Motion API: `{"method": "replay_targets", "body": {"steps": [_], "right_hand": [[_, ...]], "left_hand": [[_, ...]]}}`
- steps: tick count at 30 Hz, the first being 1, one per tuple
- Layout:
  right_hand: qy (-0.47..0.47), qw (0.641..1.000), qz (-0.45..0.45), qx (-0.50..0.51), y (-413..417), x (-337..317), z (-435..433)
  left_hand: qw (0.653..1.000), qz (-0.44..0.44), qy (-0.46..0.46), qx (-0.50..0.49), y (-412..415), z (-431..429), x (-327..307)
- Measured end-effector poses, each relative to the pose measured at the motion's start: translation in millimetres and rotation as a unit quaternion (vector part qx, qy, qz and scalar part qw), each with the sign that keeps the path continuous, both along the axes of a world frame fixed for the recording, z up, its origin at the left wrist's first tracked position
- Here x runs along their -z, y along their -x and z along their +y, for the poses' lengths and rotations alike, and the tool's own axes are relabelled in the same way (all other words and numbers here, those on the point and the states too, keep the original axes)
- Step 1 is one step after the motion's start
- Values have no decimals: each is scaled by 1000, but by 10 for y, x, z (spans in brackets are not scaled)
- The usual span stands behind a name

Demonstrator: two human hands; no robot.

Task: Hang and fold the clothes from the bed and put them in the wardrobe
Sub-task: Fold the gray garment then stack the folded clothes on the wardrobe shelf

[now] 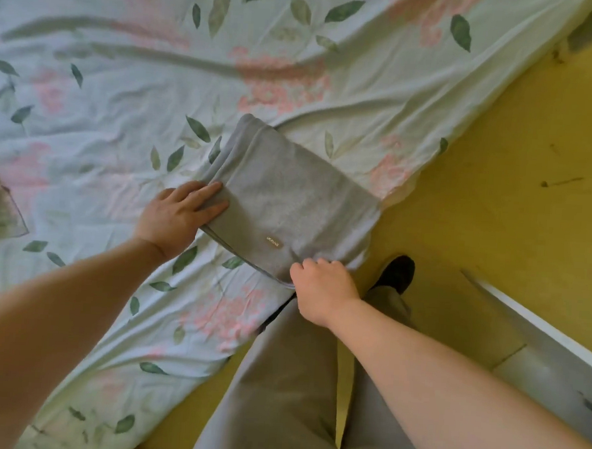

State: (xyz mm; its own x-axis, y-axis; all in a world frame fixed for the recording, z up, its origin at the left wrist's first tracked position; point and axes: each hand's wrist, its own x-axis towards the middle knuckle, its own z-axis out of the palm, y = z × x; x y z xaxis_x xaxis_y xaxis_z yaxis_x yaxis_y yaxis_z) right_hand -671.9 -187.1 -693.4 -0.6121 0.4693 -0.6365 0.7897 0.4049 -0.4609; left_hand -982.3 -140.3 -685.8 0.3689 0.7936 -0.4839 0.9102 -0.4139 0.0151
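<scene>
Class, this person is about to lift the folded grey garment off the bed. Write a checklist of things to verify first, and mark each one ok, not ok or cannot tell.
1. Grey garment folded into a compact rectangle: ok.
2. Left hand flat on its left edge, pressing the folds: ok.
3. Right hand gripping its near edge: ok.
4. Garment well away from the drop to the floor: not ok, its right side lies at the edge of the bedsheet.
5. Bed finished: not ok, a second cloth lies at the far left.
6. Wardrobe open and ready: cannot tell, none identifiable in view.
</scene>
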Motion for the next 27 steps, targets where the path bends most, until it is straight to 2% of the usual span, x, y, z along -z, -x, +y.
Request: {"method": "replay_targets", "body": {"steps": [3, 5, 6, 8, 9, 10, 11, 13, 15, 16, 18, 20, 22, 27], "right_hand": [[23, 1000, -13, -7, 74, 62, -54], [47, 998, -41, -17, 94, 86, -8], [57, 997, -54, -25, 100, 88, 35], [62, 997, -44, -5, 117, 80, 151], [54, 998, -23, 32, 126, 77, 224], [38, 996, 4, 81, 133, 74, 319], [9, 991, 31, 133, 136, 71, 434], [-95, 968, 59, 223, 106, 102, 701], [-171, 939, 46, 293, 23, 170, 1001], [-166, 933, 27, 318, -33, 224, 1142], [-92, 938, -22, 332, -153, 356, 1348], [-10, 945, -44, 325, -271, 488, 1445], [32, 947, -32, 319, -375, 579, 1449], [86, 938, 0, 335, -470, 667, 1386]], "left_hand": [[996, 55, 28, -65, -68, -96, 86], [980, 77, 38, -178, -174, -181, 124], [956, 54, 34, -285, -261, -235, 132], [860, -12, 1, -511, -481, -326, 123], [815, -36, -24, -578, -597, -333, 118], [794, -56, -47, -603, -707, -313, 117], [799, -80, -60, -592, -795, -256, 107], [841, -126, -81, -521, -902, 0, 114], [858, -154, -99, -479, -907, 452, 169], [854, -165, -97, -484, -882, 720, 205], [850, -176, -75, -490, -810, 1210, 276], [878, -152, -51, -451, -737, 1580, 326], [905, -129, -12, -404, -699, 1803, 349], [918, -88, 67, -381, -744, 2004, 365]]}}
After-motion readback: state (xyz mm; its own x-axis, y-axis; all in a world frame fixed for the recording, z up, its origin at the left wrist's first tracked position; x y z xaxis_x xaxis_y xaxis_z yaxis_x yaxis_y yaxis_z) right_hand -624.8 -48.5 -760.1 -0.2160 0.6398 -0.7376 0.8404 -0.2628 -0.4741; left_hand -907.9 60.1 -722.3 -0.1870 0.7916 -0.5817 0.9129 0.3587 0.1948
